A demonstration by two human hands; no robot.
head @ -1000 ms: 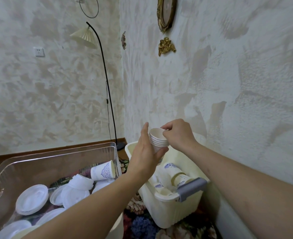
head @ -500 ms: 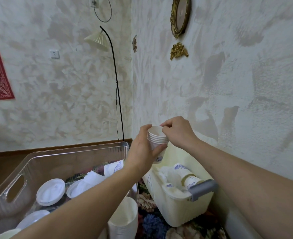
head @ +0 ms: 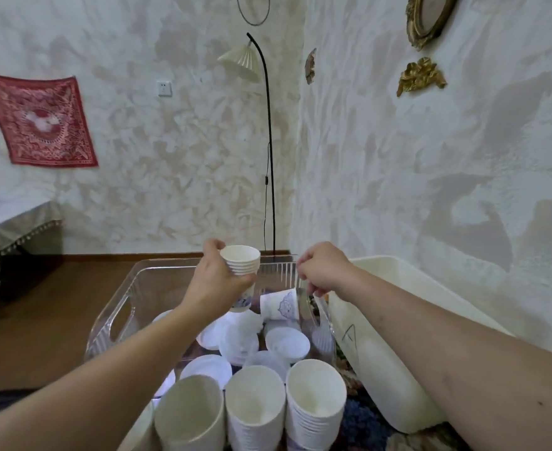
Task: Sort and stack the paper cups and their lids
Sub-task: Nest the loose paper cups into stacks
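My left hand [head: 217,281] grips a short stack of nested white paper cups [head: 240,262], held upright above the clear plastic bin [head: 115,315]. My right hand [head: 322,270] hovers over the bin's right rim with fingers curled downward, empty as far as I can see. Below it a single cup with a blue print [head: 281,304] lies on its side in the bin. Several white lids [head: 287,343] lie scattered on the bin's floor. Three tall stacks of nested cups [head: 315,402] stand at the near edge.
A cream plastic basket [head: 395,362] stands to the right of the bin, against the textured wall. A black floor lamp [head: 268,141] rises in the corner behind. A cloth-covered table [head: 11,219] is at far left, with wooden floor between.
The view has swung left from the cream basket to the clear bin. My left hand carried the cup stack over the bin, and my right hand let go of it and moved apart.
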